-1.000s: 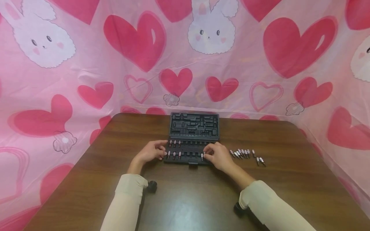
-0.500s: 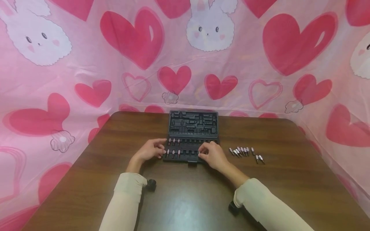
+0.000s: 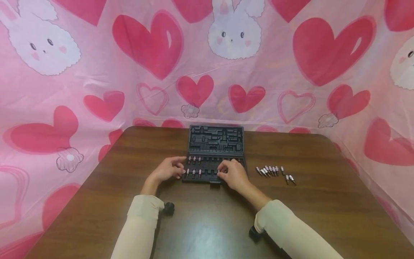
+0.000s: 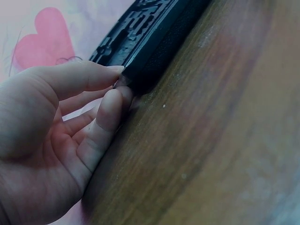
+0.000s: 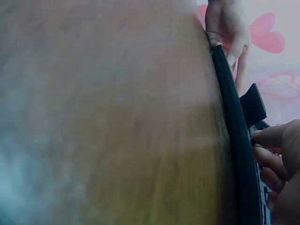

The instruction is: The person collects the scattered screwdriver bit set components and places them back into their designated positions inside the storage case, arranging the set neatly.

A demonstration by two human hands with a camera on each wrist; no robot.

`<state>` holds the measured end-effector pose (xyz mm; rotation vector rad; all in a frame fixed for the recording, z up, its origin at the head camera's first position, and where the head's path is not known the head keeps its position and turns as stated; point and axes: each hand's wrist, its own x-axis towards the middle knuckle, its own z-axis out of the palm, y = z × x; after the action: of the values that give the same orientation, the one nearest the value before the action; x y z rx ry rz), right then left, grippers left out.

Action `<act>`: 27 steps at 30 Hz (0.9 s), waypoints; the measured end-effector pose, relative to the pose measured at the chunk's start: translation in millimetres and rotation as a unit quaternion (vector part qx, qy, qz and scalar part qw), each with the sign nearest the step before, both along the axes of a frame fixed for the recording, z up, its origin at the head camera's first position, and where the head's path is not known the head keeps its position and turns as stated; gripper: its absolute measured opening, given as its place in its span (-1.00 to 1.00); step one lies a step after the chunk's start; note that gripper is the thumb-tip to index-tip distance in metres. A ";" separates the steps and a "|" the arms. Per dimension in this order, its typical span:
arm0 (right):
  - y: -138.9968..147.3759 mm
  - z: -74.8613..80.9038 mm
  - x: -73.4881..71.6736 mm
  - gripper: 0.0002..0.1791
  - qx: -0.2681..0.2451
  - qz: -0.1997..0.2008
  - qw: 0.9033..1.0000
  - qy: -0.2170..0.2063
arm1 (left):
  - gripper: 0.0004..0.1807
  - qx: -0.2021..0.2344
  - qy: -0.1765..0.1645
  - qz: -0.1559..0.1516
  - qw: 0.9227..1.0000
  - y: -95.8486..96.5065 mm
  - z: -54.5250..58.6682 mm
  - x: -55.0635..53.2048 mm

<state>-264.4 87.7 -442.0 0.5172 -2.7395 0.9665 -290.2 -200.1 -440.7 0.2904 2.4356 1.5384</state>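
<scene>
A dark plastic bit-socket case (image 3: pixel 211 166) lies open on the table, its latch at the front. Small silver bit sockets (image 3: pixel 193 173) fill the left slots of both rows. My left hand (image 3: pixel 168 168) holds the case's left edge, index finger stretched along it and thumb near the front corner; in the left wrist view the fingertips meet the case corner. Over the front row, right of its filled slots, my right hand (image 3: pixel 234 175) pinches a bit socket (image 3: pixel 218 172), mostly hidden by the fingertips. In the right wrist view, thumb and fingers (image 5: pixel 272 137) are just behind the front edge.
Several loose bit sockets (image 3: pixel 271 171) lie on the wooden table (image 3: pixel 200 223) to the right of the case. The raised lid (image 3: pixel 216 139) with moulded recesses stands at the back. A pink cloth with hearts and rabbits (image 3: pixel 234 39) hangs round the table.
My right hand has moved left along the front row, with the bit socket between its fingertips. The left hand stays at the case's left edge.
</scene>
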 end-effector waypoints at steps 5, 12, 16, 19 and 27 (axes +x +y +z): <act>-3.2 -0.9 -0.8 -0.85 0.012 -0.011 1.000 -0.008 | -0.42 0.000 -0.002 -0.001 1.000 -0.8 -0.9 0.1; -6.5 -1.9 -4.1 -0.85 0.041 -0.028 0.999 -0.012 | -0.42 0.002 0.001 -0.005 1.000 -2.9 -1.3 0.2; -6.4 -1.0 -4.4 -0.85 0.051 -0.030 0.998 -0.009 | -0.42 0.003 0.002 -0.004 1.000 -3.4 -3.7 -0.9; -5.8 -0.1 -4.3 -0.85 0.059 -0.039 0.997 -0.009 | -0.42 0.008 0.002 -0.006 1.000 -1.9 -5.5 -1.9; -6.0 -1.1 -6.0 -0.88 0.054 -0.049 0.997 -0.025 | -0.42 0.007 0.011 -0.008 1.000 -0.5 -3.3 -1.3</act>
<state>-270.4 81.6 -443.1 0.3764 -2.8445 0.8228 -291.4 -200.6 -444.0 0.3294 2.4338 1.5540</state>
